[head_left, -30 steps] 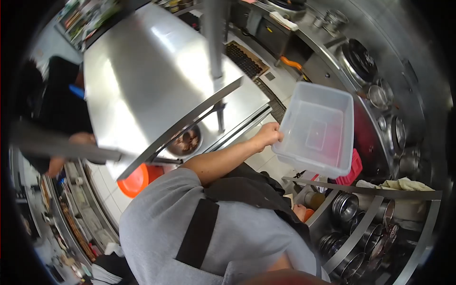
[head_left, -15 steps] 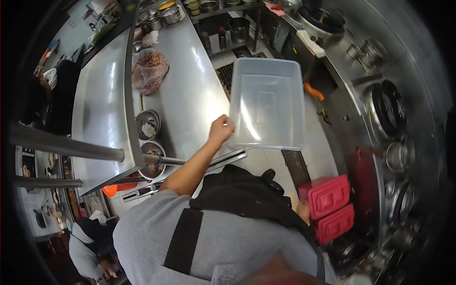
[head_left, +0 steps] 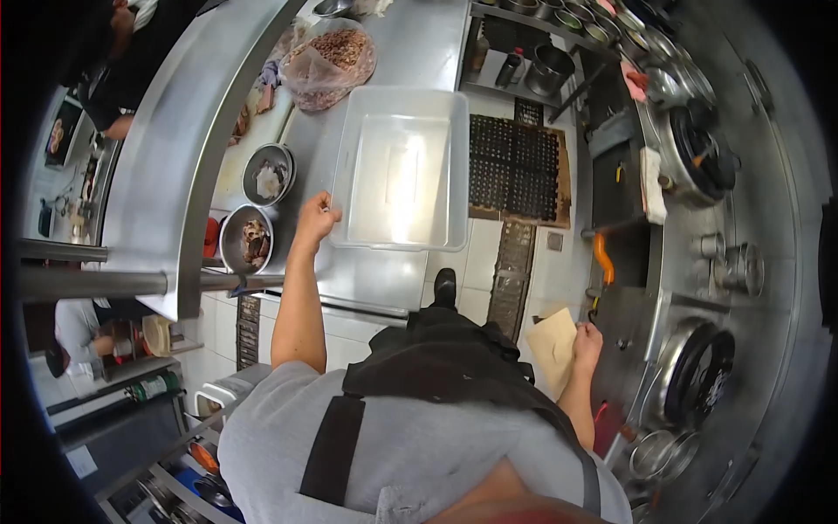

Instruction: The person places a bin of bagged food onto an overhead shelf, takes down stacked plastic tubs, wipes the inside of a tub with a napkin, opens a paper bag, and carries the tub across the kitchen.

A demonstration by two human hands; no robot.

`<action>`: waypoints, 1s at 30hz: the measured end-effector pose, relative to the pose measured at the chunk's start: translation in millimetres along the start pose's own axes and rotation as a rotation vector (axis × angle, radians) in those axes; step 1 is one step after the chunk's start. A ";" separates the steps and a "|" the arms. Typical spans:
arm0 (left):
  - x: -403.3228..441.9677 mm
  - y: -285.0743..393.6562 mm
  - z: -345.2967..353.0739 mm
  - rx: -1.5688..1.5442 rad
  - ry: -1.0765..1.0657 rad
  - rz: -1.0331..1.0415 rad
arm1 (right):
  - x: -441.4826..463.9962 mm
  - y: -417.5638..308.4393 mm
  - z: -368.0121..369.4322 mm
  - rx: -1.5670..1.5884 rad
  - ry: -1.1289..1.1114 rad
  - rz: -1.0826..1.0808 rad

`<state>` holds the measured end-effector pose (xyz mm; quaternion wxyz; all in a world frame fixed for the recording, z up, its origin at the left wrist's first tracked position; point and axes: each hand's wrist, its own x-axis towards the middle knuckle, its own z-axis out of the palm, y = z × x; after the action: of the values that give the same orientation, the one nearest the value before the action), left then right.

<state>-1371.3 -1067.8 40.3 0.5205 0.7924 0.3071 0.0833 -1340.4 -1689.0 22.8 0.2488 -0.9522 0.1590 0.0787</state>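
My left hand (head_left: 317, 218) is closed on the near left rim of a clear plastic storage container (head_left: 401, 237). The container looks bare inside and is over the steel table (head_left: 367, 284); whether it touches the surface I cannot tell. Low on my right side, my right hand (head_left: 588, 342) grips the edge of a flat beige sheet (head_left: 552, 345), whose material is unclear. Left of the container are a metal bowl with pale contents (head_left: 269, 175) and another bowl with dark and brown pieces (head_left: 247, 240).
Beyond the container lies a clear bag of reddish-brown bits (head_left: 328, 70). A steel shelf (head_left: 188, 157) runs along the left. Black perforated mats (head_left: 515, 166) cover part of the floor. Pans line the right counter (head_left: 650, 288). Other people (head_left: 109, 314) stand at left.
I have moved forward along the table. The container has shifted left, from above the floor to over the tabletop. The beige sheet now shows clearly in my right hand; the red lidded bins have left view.
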 end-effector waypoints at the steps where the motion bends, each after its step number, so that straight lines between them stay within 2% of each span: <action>1: 9.5 -5.6 0.0 0.186 0.034 -0.059 | 13.4 -33.0 -7.1 0.039 -0.006 -0.040; 4: 22.2 -16.5 0.8 0.093 0.142 -0.094 | 49.9 -99.4 -14.4 0.105 -0.049 -0.202; 5: 18.2 2.3 -1.2 0.312 0.213 -0.104 | 59.5 -122.5 -17.8 0.145 -0.074 -0.269; 6: 18.5 10.9 -3.7 0.318 0.231 -0.117 | 69.3 -149.0 -21.8 0.148 -0.091 -0.283; 8: 20.6 20.3 -4.4 0.442 0.339 -0.164 | 90.1 -198.9 -31.5 0.085 -0.133 -0.503; 12: 6.9 32.3 0.9 0.456 0.391 -0.247 | 134.8 -293.0 -26.6 0.087 -0.203 -0.813; 14: -0.7 41.1 13.9 0.482 0.685 -0.011 | 147.6 -340.9 -25.8 0.105 -0.290 -0.936; 16: -0.5 57.5 26.6 0.421 0.671 -0.113 | 150.9 -386.1 -29.6 0.085 -0.341 -1.072; 18: 9.0 66.6 38.6 0.503 0.757 0.000 | 167.3 -411.9 -19.5 0.114 -0.394 -1.130; 19: 17.8 45.2 38.1 0.654 0.874 0.029 | 178.8 -420.7 -13.0 0.135 -0.432 -1.186; 20: 16.5 40.7 36.4 0.668 0.882 0.008 | 190.2 -427.7 -9.4 0.157 -0.471 -1.240; 22: 25.0 44.6 26.9 0.668 0.516 -0.589 | 221.3 -436.6 6.5 0.122 -0.610 -1.133; 23: 23.8 29.4 24.9 0.674 0.605 -0.511 | 241.5 -434.5 23.5 0.120 -0.671 -1.076; 24: 21.7 42.4 21.8 0.682 0.624 -0.509 | 259.9 -432.1 41.8 0.120 -0.728 -1.015; 26: 11.5 77.7 23.6 0.372 0.544 -0.351 | 272.8 -427.3 60.2 -0.009 -0.926 -0.963; 27: 13.1 94.7 29.5 0.382 0.555 -0.357 | 279.1 -420.5 74.6 -0.073 -0.954 -1.035; 28: 14.6 112.8 42.3 0.413 0.634 -0.230 | 285.7 -408.1 96.2 -0.005 -1.005 -1.045; 29: 17.2 126.6 57.0 0.444 0.714 -0.109 | 283.4 -412.2 94.3 0.003 -1.077 -0.986; 30: 23.7 135.8 69.4 0.449 0.734 -0.134 | 281.3 -417.5 92.9 0.006 -1.150 -0.929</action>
<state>-1266.8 -1144.5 123.9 0.1958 0.7823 0.5328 0.2565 -940.6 -1372.0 65.5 0.3031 -0.7290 -0.4159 0.4513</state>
